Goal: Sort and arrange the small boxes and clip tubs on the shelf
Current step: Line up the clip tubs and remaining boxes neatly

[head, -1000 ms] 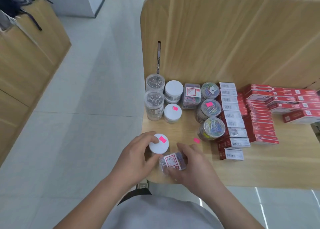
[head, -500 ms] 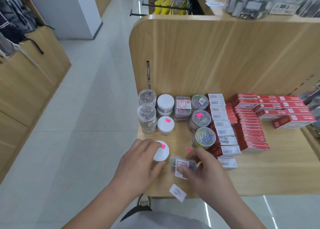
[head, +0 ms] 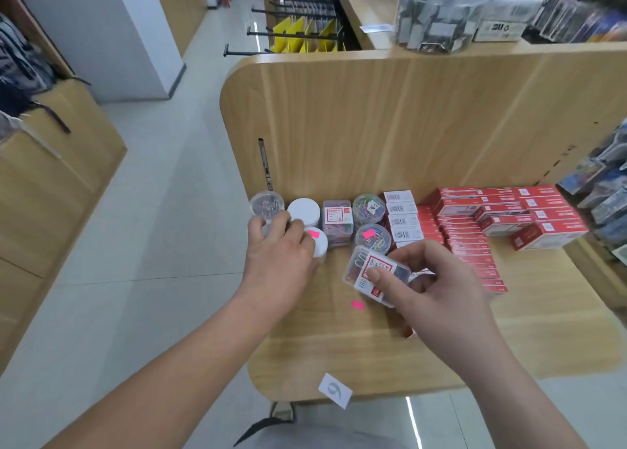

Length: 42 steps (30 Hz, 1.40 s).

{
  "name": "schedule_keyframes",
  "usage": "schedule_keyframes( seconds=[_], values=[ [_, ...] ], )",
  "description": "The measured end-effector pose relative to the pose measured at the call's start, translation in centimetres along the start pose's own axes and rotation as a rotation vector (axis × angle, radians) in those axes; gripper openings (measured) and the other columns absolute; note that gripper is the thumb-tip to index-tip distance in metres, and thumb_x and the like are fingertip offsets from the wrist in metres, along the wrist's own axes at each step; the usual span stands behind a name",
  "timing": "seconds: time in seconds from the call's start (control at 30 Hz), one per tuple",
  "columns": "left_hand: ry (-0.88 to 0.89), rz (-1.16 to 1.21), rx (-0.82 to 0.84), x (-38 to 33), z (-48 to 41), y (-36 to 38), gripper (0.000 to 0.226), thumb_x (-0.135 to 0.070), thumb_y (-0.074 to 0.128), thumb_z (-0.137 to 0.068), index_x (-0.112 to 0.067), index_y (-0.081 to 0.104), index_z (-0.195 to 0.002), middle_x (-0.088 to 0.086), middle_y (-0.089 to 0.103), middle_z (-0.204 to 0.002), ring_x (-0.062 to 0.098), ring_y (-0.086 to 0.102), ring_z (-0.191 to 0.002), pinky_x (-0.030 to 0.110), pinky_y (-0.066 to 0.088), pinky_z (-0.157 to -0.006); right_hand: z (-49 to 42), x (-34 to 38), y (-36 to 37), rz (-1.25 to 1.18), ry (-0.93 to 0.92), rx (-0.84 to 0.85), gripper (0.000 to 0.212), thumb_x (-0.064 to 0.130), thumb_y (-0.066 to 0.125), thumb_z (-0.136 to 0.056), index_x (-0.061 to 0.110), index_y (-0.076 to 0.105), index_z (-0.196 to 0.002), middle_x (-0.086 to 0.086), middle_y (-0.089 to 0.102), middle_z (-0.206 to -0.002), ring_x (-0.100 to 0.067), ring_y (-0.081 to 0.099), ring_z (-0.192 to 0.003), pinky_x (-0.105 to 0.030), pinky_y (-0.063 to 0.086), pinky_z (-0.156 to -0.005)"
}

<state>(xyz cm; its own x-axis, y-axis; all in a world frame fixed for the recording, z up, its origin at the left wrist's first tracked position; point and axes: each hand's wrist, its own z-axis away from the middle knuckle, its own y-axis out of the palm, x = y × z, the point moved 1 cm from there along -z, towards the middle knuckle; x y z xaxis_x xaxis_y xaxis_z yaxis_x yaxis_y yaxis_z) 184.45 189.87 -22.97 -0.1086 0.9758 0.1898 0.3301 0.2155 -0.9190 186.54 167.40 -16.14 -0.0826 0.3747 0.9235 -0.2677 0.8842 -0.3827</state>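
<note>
My right hand (head: 437,299) grips a clear rectangular box of coloured clips (head: 361,262) with a red-and-white label, tilted and lifted just above the wooden shelf (head: 339,353). My left hand (head: 278,255) curls down over the left rows of tubs. A white-lidded tub with a pink sticker (head: 319,243) shows at its right edge, seemingly in its grip. Behind it stand a clear tub of metal clips (head: 267,203), a white-lidded tub (head: 304,210) and a matching clear clip box (head: 336,218).
Two round tubs of coloured clips (head: 368,208) (head: 372,236) stand mid-shelf. To the right are rows of red staple boxes (head: 468,245) and a red stack (head: 529,218). A loose pink sticker (head: 357,305) lies on the shelf and a "9" tag (head: 335,389) hangs at its front edge.
My left hand moved from the front of the shelf back to the tub rows with the white-lidded tub. My right hand raised the clear clip box up and to the right.
</note>
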Motion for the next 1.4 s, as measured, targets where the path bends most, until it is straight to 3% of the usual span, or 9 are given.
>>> schedule_keyframes(
  seconds=[0.2, 0.37, 0.47, 0.6, 0.8, 0.97, 1.13, 1.27, 1.4],
  values=[
    [-0.028, 0.081, -0.027, 0.0, -0.2, -1.1, 0.032, -0.047, 0.069, -0.088, -0.019, 0.073, -0.103, 0.002, 0.064, -0.124, 0.032, 0.053, -0.118, 0.049, 0.032, -0.094, -1.0, -0.5, -0.5, -0.081, 0.002, -0.011, 0.012, 0.020, 0.077, -0.090, 0.026, 0.066, -0.090, 0.003, 0.071, -0.085, -0.043, 0.066, -0.067, -0.060, 0.056, -0.058],
    [-0.038, 0.656, -0.159, -1.0, 3.0, -4.3, 0.030, -0.013, 0.071, -0.092, -0.013, 0.069, -0.122, 0.000, 0.065, -0.122, 0.024, 0.060, -0.102, 0.037, 0.047, -0.083, -1.1, -0.6, 0.0, -0.091, 0.041, 0.035, 0.009, 0.017, 0.077, -0.090, 0.017, 0.068, -0.091, -0.002, 0.071, -0.081, -0.032, 0.061, -0.055, -0.053, 0.053, -0.051],
    [-0.329, 1.153, 0.036, -2.5, 5.2, -5.3, 0.036, -0.018, 0.071, -0.094, -0.024, 0.066, -0.129, -0.015, 0.067, -0.116, 0.011, 0.065, -0.094, 0.025, 0.051, -0.073, -0.4, -0.8, 1.2, -0.114, 0.071, 0.108, 0.007, 0.018, 0.076, -0.091, 0.016, 0.069, -0.090, -0.004, 0.071, -0.076, -0.020, 0.059, -0.052, -0.041, 0.052, -0.046],
    [-0.642, 1.562, 0.138, -3.5, 5.8, -5.7, 0.034, -0.010, 0.075, -0.092, -0.033, 0.071, -0.117, -0.008, 0.076, -0.107, 0.018, 0.071, -0.095, 0.040, 0.060, -0.087, 0.0, -1.2, 1.9, -0.189, 0.073, 0.175, 0.005, 0.015, 0.068, -0.096, 0.011, 0.070, -0.092, -0.003, 0.070, -0.073, -0.019, 0.060, -0.055, -0.040, 0.056, -0.049],
    [-0.691, 1.632, 0.097, -2.4, 6.1, -5.2, 0.033, -0.014, 0.077, -0.087, -0.026, 0.073, -0.118, 0.004, 0.077, -0.104, 0.024, 0.070, -0.088, 0.044, 0.059, -0.081, -0.2, -1.0, 2.0, -0.271, 0.076, 0.230, 0.020, 0.010, 0.056, -0.102, 0.014, 0.073, -0.113, -0.009, 0.077, -0.089, -0.023, 0.070, -0.072, -0.037, 0.062, -0.069],
    [-0.749, 1.629, 0.092, -1.9, 6.0, -4.5, 0.039, -0.024, 0.078, -0.082, -0.023, 0.072, -0.120, 0.006, 0.076, -0.106, 0.033, 0.071, -0.096, 0.055, 0.058, -0.090, -0.3, -0.6, 2.6, -0.139, 0.086, 0.243, 0.041, 0.011, 0.087, -0.077, 0.025, 0.071, -0.112, -0.006, 0.073, -0.086, -0.018, 0.065, -0.061, -0.020, 0.049, -0.054],
    [-0.760, 1.647, 0.140, -2.0, 5.4, -4.4, 0.044, -0.027, 0.079, -0.081, -0.038, 0.069, -0.122, 0.013, 0.071, -0.103, 0.037, 0.067, -0.090, 0.050, 0.060, -0.086, -1.3, -0.4, 2.5, 0.055, -0.002, 0.260, 0.060, 0.008, 0.087, -0.077, 0.035, 0.063, -0.125, 0.003, 0.070, -0.087, -0.006, 0.063, -0.062, -0.013, 0.048, -0.057],
    [-0.798, 1.680, 0.186, -2.0, 5.7, -4.2, 0.023, -0.008, 0.081, -0.086, -0.017, 0.069, -0.104, 0.018, 0.072, -0.086, 0.028, 0.067, -0.069, 0.038, 0.058, -0.062, -2.7, 0.2, 2.1, 0.117, -0.061, 0.363, 0.047, 0.002, 0.076, -0.086, 0.025, 0.067, -0.127, 0.008, 0.072, -0.100, -0.002, 0.066, -0.068, -0.009, 0.046, -0.052],
    [-0.943, 1.670, 0.250, -3.5, 6.8, -2.6, 0.018, -0.009, 0.077, -0.089, -0.004, 0.063, -0.099, 0.018, 0.075, -0.080, 0.033, 0.074, -0.070, 0.037, 0.058, -0.060, -3.0, -1.3, 2.6, 0.561, -0.416, 0.137, 0.028, 0.024, 0.084, -0.082, 0.020, 0.076, -0.109, 0.011, 0.070, -0.103, -0.007, 0.065, -0.092, -0.021, 0.051, -0.076]
  ],
)
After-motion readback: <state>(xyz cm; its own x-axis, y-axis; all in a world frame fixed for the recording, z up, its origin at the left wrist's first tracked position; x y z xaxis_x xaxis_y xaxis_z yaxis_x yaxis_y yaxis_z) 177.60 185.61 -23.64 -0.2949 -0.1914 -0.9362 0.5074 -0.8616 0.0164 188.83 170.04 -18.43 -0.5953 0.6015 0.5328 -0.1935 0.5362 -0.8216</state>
